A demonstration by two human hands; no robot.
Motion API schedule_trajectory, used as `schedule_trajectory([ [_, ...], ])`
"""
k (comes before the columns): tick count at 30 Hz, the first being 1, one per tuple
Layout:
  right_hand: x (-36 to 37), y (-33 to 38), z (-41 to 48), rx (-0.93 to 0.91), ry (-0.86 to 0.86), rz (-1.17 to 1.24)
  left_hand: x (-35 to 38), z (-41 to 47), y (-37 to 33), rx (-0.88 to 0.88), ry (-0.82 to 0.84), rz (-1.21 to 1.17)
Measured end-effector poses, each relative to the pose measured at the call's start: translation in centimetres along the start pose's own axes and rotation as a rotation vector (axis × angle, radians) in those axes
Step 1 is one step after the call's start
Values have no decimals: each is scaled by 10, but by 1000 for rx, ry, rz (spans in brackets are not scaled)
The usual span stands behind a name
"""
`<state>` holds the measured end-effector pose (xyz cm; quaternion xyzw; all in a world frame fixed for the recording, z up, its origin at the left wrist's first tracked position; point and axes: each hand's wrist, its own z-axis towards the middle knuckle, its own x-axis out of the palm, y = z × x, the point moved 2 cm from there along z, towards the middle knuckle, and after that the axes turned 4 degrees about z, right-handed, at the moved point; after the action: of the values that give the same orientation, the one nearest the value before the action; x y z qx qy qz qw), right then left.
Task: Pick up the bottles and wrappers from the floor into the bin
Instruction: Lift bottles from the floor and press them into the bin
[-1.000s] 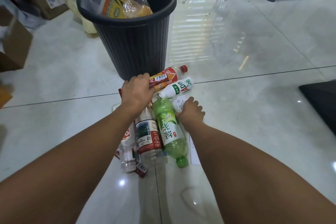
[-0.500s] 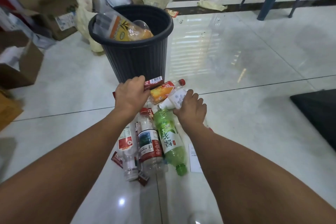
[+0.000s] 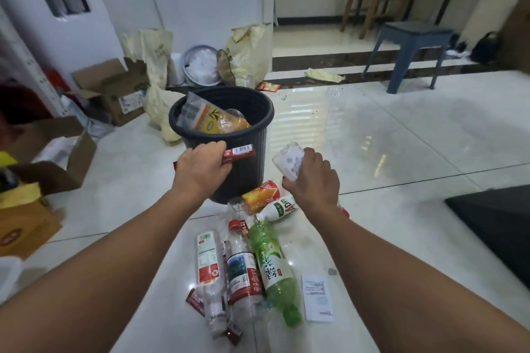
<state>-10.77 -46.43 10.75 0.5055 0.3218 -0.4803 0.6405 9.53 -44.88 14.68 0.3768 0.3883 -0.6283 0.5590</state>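
A black ribbed bin (image 3: 243, 178) stands on the floor ahead, with a clear and orange wrapper (image 3: 212, 119) sticking out of it. My left hand (image 3: 202, 170) grips a red wrapper (image 3: 239, 153) in front of the bin wall. My right hand (image 3: 311, 178) holds a crumpled white wrapper (image 3: 288, 160) to the right of the bin. On the floor below lie several bottles: a green one (image 3: 272, 264), a clear one with a red label (image 3: 243, 269), another clear one (image 3: 208, 264), an orange one (image 3: 261, 196) and a white one (image 3: 279, 208).
Red wrapper scraps (image 3: 195, 301) and a white paper slip (image 3: 318, 296) lie by the bottles. Open cardboard boxes (image 3: 114, 92) stand at the left, bags and a white bucket (image 3: 200, 66) behind the bin. A blue stool (image 3: 413, 51) stands far right, a dark mat (image 3: 499, 221) at the right.
Both hands have risen from the pile toward the bin, the left with the red wrapper, the right with the white one. The view has tilted up, showing more of the room.
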Motion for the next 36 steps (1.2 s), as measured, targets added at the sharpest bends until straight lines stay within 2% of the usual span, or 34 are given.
schedule_trajectory([
  [5,-34,37,27,-91,-73,84,-44,27,18,33,-83,32],
  [18,-74,134,97,-281,-163,99,-99,82,62,-55,-85,65],
  [27,-63,172,145,-275,-112,424,-107,115,87,-50,-95,128],
  [31,-49,184,158,-310,-162,426,-99,120,104,-60,-75,127],
  [36,-19,185,169,-232,-43,541,-86,122,124,-82,-68,130],
])
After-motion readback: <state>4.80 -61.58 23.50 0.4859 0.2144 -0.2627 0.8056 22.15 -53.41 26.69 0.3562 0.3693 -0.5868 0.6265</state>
